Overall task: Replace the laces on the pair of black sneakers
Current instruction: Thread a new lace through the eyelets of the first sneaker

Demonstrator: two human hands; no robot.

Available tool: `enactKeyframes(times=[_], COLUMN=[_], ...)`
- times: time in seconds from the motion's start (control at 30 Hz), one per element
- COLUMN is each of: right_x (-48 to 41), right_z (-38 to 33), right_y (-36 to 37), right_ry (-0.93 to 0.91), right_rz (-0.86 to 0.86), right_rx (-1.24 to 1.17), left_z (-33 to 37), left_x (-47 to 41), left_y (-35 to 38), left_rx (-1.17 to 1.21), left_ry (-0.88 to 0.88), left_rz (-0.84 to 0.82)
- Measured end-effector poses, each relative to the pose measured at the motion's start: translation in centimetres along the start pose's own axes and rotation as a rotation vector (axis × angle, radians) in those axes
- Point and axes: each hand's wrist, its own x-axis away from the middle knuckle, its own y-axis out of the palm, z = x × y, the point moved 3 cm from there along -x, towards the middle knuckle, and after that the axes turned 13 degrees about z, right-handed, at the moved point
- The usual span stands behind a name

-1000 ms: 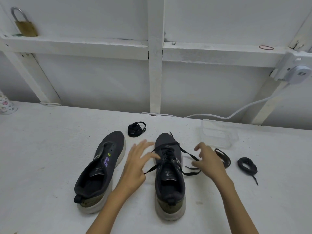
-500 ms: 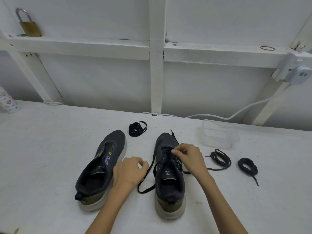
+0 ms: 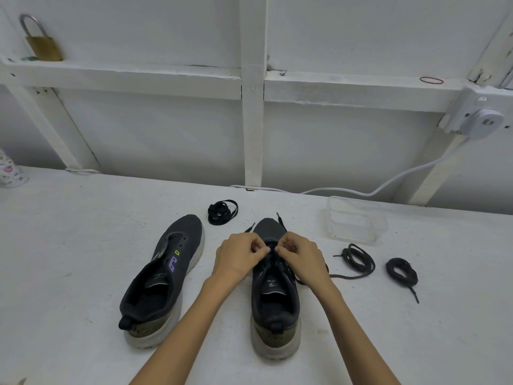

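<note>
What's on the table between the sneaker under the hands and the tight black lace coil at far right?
In the head view, one loosely coiled dark lace lies there on the white table, its tail running toward the black sneaker.
</note>
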Motion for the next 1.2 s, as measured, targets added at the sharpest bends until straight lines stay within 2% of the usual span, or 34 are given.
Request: enactKeyframes(times=[0.17, 0.33, 0.47, 0.57, 0.67, 0.9, 0.97, 1.1, 1.2], right_x=[0.4, 0.9, 1.3, 1.3, 1.3, 0.9, 1.2, 1.9, 1.9], right_z=[1.3, 1.9, 2.4, 2.7, 2.3, 0.8, 1.1, 2.1, 2.1], right_y=[0.3, 1.0, 0.4, -0.3, -0.5, -0.1, 0.0, 0.2, 0.1], right_ry=[0.183, 0.333, 0.316, 0.27, 0.193, 0.065, 0.121, 0.347, 0.314], right_rz=[0.03, 0.091, 0.14, 0.048, -0.021, 0.029, 0.056, 0.058, 0.057], right_rx=[-0.301, -0.542, -0.56, -0.569, -0.427, -0.123, -0.177, -0.529, -0.516], left_z=[0.0, -1.0, -1.5, -2.2, -2.2, -1.1, -1.2, -2.1, -1.7], left_x=[0.2, 1.1, 1.6, 2.0, 2.3, 2.0, 2.5, 3.4, 3.3], left_y=[0.8, 1.9, 2.0, 1.8, 1.8, 1.6, 2.0, 3.1, 2.7], left_rx=[0.096, 0.283, 0.401, 0.425, 0.429, 0.335, 0.378, 0.651, 0.699], left_ry=[0.006, -0.144, -0.183, -0.145, -0.121, -0.102, -0.159, -0.374, -0.384], left_rz=[-0.004, 0.047, 0.097, 0.085, 0.064, 0.1, 0.107, 0.142, 0.15])
